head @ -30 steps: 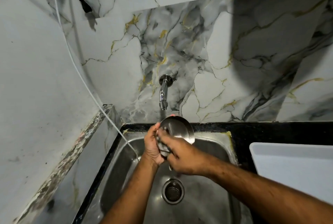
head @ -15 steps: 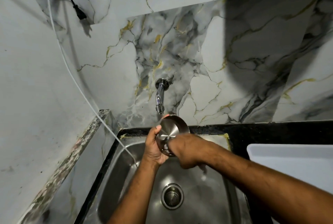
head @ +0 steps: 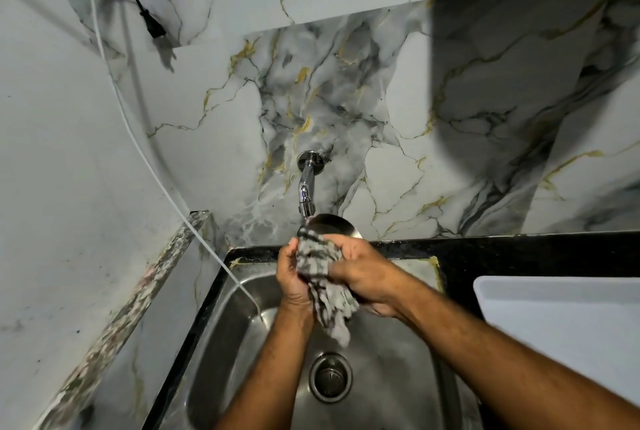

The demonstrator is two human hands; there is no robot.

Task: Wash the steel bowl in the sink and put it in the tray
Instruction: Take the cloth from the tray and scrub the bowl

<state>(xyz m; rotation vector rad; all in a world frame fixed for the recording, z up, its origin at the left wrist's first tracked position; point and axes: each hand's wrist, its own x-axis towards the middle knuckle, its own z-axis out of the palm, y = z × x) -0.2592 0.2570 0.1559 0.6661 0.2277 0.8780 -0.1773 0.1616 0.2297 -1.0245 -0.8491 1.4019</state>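
Observation:
A small steel bowl [head: 332,224] is held up over the steel sink [head: 221,336], just under the wall tap [head: 306,194]. Only its upper rim shows above my hands. My left hand [head: 292,282] grips the bowl from the left side. My right hand [head: 363,275] presses a grey-and-white patterned cloth [head: 323,277] against the bowl. The cloth's loose end hangs down toward the sink drain [head: 330,377]. The white tray [head: 540,294] stands on the counter at the right.
A black stone counter edge [head: 485,249] runs behind the sink. A white cord [head: 145,159] hangs along the left wall and dips into the sink. A black plug [head: 154,26] dangles at the upper left. A speckled ledge [head: 138,298] borders the sink's left.
The cloth has come up over the bowl and now covers most of it. My right hand has shifted onto the cloth, and its tail now hangs below my hands.

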